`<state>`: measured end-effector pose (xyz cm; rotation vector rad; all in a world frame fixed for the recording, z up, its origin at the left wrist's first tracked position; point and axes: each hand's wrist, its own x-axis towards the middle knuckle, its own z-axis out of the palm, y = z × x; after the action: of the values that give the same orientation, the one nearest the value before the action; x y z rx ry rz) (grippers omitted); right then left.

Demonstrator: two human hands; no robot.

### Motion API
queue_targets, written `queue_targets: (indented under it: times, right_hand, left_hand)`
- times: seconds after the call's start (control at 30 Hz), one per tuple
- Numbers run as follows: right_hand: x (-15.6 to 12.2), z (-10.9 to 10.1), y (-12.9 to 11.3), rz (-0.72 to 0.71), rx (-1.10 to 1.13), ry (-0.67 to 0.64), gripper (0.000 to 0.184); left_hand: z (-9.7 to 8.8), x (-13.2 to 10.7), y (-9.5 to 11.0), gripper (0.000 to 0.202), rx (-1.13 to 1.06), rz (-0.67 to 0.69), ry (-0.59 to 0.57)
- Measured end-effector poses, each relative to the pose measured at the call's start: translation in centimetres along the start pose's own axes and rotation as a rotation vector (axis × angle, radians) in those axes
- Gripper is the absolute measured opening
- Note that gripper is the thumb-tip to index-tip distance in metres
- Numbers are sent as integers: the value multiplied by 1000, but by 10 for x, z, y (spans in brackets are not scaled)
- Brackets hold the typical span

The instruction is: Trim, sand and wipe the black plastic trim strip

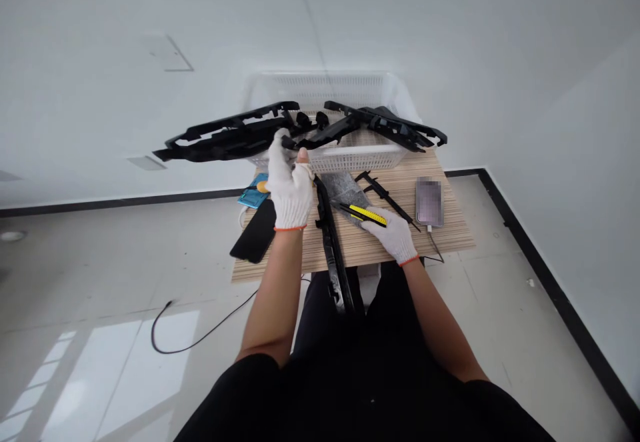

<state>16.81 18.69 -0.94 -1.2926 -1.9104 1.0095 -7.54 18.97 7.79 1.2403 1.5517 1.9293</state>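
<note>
- The long black plastic frame (334, 249) lies lengthwise on the small slatted table (450, 232), its near end overhanging the front edge toward the person's lap and its far end reaching up to the left hand.
- The left hand (287, 185), in a white knit glove, is raised at the far end of that frame. Its fingers are closed on black plastic there, though whether on the frame itself or on the parts behind cannot be told.
- The right hand (395, 234), likewise gloved, rests on the table just right of the frame, fingers wrapped around a yellow and black utility knife (364, 214); the blade's state cannot be made out.
- A grey felt pad (343, 187) lies under the knife's tip, with a thin black strip (385, 197) just beyond it.
- A white mesh basket (350, 155) at the table's far edge carries several long black moulded parts (235, 137) that overhang it on both sides.
- A dark phone (255, 232), a blue item (254, 195) and a second, cabled phone (429, 201) also sit on the table.
- Risk, judged: the frame's overhang could tip it off if the left hand lets go; the knife lies close to the left wrist, so a slip could cut the glove; a nudge could topple the overhanging basket parts.
</note>
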Motion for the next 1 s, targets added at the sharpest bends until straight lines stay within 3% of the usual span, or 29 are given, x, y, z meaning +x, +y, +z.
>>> queue_targets:
  times: [0.1,0.27,0.33,0.4,0.47,0.57,0.7,0.87,1.0]
  right_hand:
    - [-1,1,1,18,5,6,47]
    - [-1,4,4,33,25,19,46]
    - [0,6,5,26,32,21,45]
    - [0,6,6,18,37,24,44]
    - [0,7,6,19,37,30,44]
    - [0,6,7,23,32,27,46]
    - [1,4,5,21,29,15,46]
    - [2,2,1,1,24,9,43]
    - [1,2,2,-23,26,20,44]
  left_hand:
    - [24,10,10,39,182,196,11]
    - [87,9,25,43,350,430,-463]
    - [111,10,23,47,372,495,-582]
    - [126,11,19,52,374,515,-607]
    - [127,12,17,58,354,520,-588]
    - [104,10,19,66,311,527,-559]
    - [46,3,16,68,235,447,-451]
    - [-24,-20,-13,40,236,40,-254]
    - [-53,-55,-33,31,455,-280,-259]
